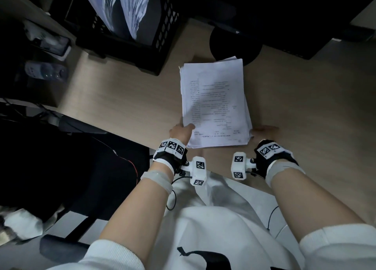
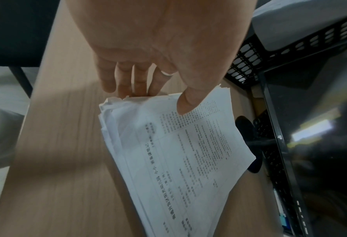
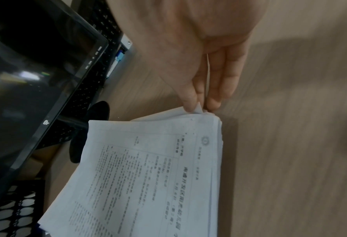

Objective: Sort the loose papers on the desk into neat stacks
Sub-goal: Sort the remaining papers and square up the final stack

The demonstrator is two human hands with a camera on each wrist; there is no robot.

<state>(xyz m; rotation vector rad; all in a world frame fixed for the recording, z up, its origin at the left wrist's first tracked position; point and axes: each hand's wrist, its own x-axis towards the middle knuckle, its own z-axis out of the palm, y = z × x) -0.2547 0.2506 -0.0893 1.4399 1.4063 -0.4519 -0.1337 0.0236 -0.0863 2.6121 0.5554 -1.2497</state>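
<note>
The wood desk (image 1: 130,98) has a black basket (image 1: 162,52) at 11 o'clock. In the middle lies one big paper pile (image 1: 215,103), so most of the gathering looks done. Its edges are still messy and need tapping even. The left hand (image 1: 181,132) pinches the 7 o'clock corner. The right hand (image 1: 264,132) presses straight fingers on the 5 o'clock corner.

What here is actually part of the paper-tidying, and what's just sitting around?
In the job: paper stack, left hand pinching its near corner, right hand touching the other corner, desk.
Just lying about: black mesh basket, monitor, keyboard.
</note>
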